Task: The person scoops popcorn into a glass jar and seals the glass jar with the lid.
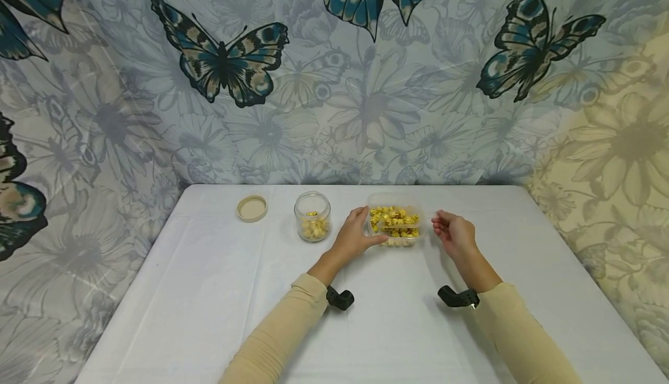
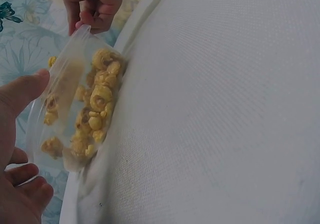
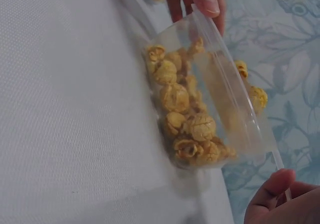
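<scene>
Clear plastic tub [image 1: 394,224] of yellow popcorn [image 1: 393,221] standing on the white-covered worktop [image 1: 219,291], taken here as the landmark. The left hand [image 1: 358,234] lies against the tub's left wall, thumb at the near edge and fingers [image 1: 360,214] wrapped along the side, grasping it; the left wrist view shows the thumb [image 2: 22,92] pressed on the transparent wall [image 2: 62,92]. The right hand [image 1: 453,233] hovers just right of the tub with its fingers loosely curled; the head view shows a narrow gap between them and the tub, and nothing held. In the right wrist view the fingertips [image 3: 275,184] sit just below the tub's rim [image 3: 240,97], and whether they touch it cannot be told.

Left of the tub stands a small glass jar [image 1: 312,216], open, with some popcorn at its bottom; further left lies its round beige lid [image 1: 252,208], flat on the worktop. A butterfly-print cloth [image 1: 334,76] hangs behind.

Handling, as a judgement: the tub is probably light, thin-walled and somewhat flexible, so a hard squeeze may bow the sides and tip kernels out. The smooth plastic may slip. The best hold appears to be on two opposite walls just under the stiffer rim, keeping the opening level. The popcorn is brittle and loose; the glass jar is fragile.
</scene>
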A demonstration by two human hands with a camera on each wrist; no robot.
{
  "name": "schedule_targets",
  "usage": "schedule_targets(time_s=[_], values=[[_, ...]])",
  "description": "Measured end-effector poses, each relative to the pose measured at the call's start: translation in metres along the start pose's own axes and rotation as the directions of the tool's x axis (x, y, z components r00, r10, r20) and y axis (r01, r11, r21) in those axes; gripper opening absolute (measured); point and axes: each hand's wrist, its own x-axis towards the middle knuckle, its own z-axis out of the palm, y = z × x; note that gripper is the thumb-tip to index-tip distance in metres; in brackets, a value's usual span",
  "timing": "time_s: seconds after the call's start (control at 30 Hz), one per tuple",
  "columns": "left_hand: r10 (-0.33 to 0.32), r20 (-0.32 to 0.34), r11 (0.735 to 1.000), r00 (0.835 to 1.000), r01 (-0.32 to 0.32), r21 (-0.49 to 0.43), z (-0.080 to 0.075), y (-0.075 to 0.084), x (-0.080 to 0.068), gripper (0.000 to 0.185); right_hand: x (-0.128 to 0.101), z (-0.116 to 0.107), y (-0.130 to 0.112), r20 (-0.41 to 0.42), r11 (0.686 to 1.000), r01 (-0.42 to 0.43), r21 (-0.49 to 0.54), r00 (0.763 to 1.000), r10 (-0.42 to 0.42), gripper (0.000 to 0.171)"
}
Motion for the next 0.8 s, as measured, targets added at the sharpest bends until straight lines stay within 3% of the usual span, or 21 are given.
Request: schedule_targets(time_s=[0.43, 0.8], values=[[-0.016, -0.002, 1.000, 1.000, 0.016, 0.020, -0.0013, 0.0015, -0.0014, 0.093, -0.0001, 0.0034, -0.0024, 0.034, 0.999, 0.002, 0.032, 0.999, -0.003, 0.033], [0.010, 0.002, 1.000, 1.000, -0.011, 0.018, -0.0042, 0.0033, -0.0008, 0.091, -0.0026, 0.0024, -0.0099, 0.062, 0.995, 0.004, 0.097, 0.998, -0.010, 0.024]])
